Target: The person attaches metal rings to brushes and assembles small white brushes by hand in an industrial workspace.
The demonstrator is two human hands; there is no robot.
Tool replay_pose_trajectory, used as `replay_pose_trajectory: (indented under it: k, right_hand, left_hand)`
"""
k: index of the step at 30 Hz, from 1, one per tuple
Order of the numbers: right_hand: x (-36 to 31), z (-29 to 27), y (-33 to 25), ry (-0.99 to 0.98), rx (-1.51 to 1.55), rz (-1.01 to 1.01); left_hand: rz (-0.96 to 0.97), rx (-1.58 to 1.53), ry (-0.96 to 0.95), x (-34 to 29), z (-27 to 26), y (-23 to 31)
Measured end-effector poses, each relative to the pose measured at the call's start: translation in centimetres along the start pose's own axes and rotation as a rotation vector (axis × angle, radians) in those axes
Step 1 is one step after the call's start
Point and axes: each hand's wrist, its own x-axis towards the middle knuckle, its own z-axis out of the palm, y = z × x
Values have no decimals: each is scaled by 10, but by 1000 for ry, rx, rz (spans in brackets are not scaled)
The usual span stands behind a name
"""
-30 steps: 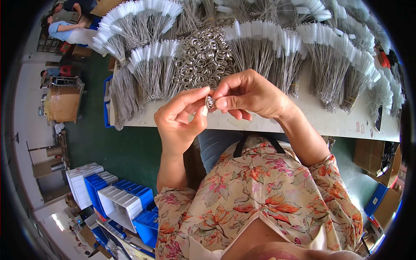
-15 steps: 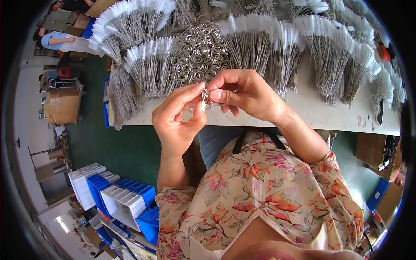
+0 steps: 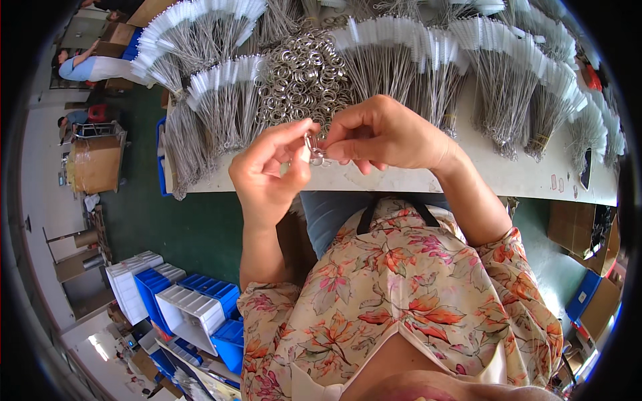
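Observation:
My left hand (image 3: 267,172) pinches a few small shiny metal rings (image 3: 317,159) between thumb and forefinger, above the table's front edge. Close against them on the right is my right hand (image 3: 394,137), its thumb and forefinger pressed together beside the rings. Whatever lies between those right fingertips is hidden. Just beyond both hands spreads a heap of loose metal rings (image 3: 304,73). Bundles of thin wire-stemmed brushes with white bristle tips flank it, one bundle on the left (image 3: 227,100) and another on the right (image 3: 388,60).
More brush bundles (image 3: 508,80) cover the far and right parts of the white table (image 3: 428,179). A dark flat object (image 3: 586,170) lies near its right end. Blue and white plastic bins (image 3: 190,311) stand at lower left, cardboard boxes (image 3: 582,234) at right. A person (image 3: 83,68) is far left.
Both hands have shifted slightly; the left moved a little left and its thumb and forefinger parted somewhat. My right fingers have curled in more. The distant person's arm has moved toward a box.

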Motion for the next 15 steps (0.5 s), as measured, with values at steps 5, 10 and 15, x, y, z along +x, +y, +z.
replay_pose_trajectory:
  k: [5, 10, 15]
  right_hand:
    - [2, -2, 15, -105, 415, 17]
    - [5, 0, 18, -80, 286, -49]
    - [1, 24, 12, 382, -220, -297]
  left_hand:
    - [-352, -426, -49, 9, -6, 1]
    - [-346, -353, -17, 11, -7, -2]
    - [-388, -380, 111, 4, -3, -14]
